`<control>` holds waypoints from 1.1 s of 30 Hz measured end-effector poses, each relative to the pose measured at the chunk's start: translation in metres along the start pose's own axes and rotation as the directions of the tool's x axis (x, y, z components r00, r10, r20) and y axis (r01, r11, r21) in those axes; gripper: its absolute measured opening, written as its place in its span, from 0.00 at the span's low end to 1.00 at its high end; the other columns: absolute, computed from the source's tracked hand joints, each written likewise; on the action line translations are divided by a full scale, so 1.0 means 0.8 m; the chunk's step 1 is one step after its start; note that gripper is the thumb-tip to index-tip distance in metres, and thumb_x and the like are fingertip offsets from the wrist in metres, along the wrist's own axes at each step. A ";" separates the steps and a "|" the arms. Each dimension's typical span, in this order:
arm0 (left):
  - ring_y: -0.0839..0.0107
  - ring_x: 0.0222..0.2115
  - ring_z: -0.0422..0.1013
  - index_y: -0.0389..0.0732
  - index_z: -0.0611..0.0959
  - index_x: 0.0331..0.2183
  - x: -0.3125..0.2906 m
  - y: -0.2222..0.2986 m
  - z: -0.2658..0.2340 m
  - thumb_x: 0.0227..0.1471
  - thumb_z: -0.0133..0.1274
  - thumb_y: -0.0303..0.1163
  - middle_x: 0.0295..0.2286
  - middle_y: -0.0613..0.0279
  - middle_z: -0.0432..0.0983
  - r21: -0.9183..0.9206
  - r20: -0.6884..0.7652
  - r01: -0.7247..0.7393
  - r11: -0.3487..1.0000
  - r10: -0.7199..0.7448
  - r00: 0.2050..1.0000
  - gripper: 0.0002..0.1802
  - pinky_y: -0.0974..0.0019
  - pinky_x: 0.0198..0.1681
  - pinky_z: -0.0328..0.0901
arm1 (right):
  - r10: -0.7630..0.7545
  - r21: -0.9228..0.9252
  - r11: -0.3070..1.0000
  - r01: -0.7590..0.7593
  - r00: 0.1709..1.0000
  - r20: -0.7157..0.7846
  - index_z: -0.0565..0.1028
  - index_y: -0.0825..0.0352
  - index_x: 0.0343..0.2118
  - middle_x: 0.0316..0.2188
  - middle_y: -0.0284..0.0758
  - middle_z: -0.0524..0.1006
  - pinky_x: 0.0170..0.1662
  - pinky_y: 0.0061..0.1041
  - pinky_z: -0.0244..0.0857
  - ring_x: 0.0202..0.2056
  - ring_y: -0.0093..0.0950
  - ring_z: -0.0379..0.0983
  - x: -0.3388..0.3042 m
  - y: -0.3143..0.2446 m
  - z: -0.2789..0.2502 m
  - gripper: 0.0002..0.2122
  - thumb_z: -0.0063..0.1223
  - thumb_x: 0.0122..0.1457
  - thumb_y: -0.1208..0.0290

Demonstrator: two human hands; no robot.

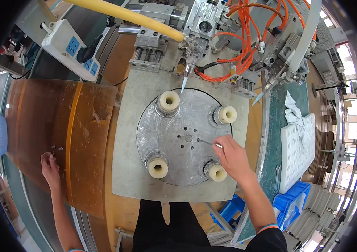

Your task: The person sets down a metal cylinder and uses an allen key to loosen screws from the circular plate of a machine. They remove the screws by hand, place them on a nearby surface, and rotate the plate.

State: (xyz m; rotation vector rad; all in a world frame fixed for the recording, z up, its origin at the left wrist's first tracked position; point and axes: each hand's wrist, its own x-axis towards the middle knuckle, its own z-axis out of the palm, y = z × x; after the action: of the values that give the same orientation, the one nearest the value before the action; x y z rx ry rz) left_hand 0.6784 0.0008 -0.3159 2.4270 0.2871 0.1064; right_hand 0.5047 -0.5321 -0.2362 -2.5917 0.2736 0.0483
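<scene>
My right hand (234, 161) grips a thin metal hex key (206, 143). Its tip meets one of the dark holes ringing the hub (189, 137) of a round metal turntable (174, 159). Over on the left, my left hand (51, 169) rests at a brown see-through panel (88, 155), thumb and fingers drawn together. Whatever those fingertips hold, if anything, is too small to make out. Just beyond them lie a few small screws (60, 148). Cream ring-shaped fixtures stand around the turntable, among them a far-left one (169, 101) and a near-right one (218, 172).
A blue-tipped nozzle (184, 85) hangs over the turntable's far edge, with metal slides and orange air hoses (245, 46) behind. A power strip (71, 49) stands at the back left. On the right are a white perforated tray (298, 151), a cloth (295, 111) and a blue bin (292, 206).
</scene>
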 end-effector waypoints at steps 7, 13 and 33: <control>0.80 0.21 0.62 0.40 0.69 0.51 -0.030 0.031 -0.009 0.56 0.46 0.28 0.25 0.68 0.66 0.030 -0.017 0.190 0.981 -0.190 0.982 0.19 0.74 0.24 0.61 | -0.007 0.036 0.999 0.002 0.990 0.144 0.69 0.64 0.38 0.30 0.39 0.75 0.33 0.29 0.67 0.29 0.37 0.73 0.012 -0.005 -0.008 0.09 0.46 0.54 0.79; 0.73 0.34 0.65 0.35 0.74 0.42 -0.156 0.152 0.036 0.52 0.47 0.21 0.34 0.61 0.69 -0.230 -0.217 -0.322 0.918 0.274 0.937 0.13 0.70 0.40 0.62 | 0.094 0.293 0.942 -0.164 0.966 0.241 0.69 0.64 0.40 0.29 0.39 0.76 0.32 0.29 0.66 0.29 0.33 0.75 0.011 -0.016 -0.019 0.09 0.45 0.56 0.73; 0.63 0.25 0.71 0.43 0.78 0.42 -0.268 0.310 0.347 0.50 0.50 0.27 0.30 0.58 0.72 -0.486 0.484 -0.215 0.847 0.465 0.741 0.15 0.63 0.30 0.66 | -0.313 -0.078 0.937 0.340 0.918 0.244 0.71 0.61 0.46 0.36 0.38 0.74 0.40 0.32 0.66 0.39 0.38 0.71 0.014 0.002 -0.038 0.18 0.46 0.51 0.80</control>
State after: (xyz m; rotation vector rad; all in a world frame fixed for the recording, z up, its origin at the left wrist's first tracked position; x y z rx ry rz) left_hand 0.5560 -0.4077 -0.3685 1.9440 -0.4465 -0.3909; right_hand 0.5150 -0.5515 -0.2118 -2.6831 -0.2565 0.2470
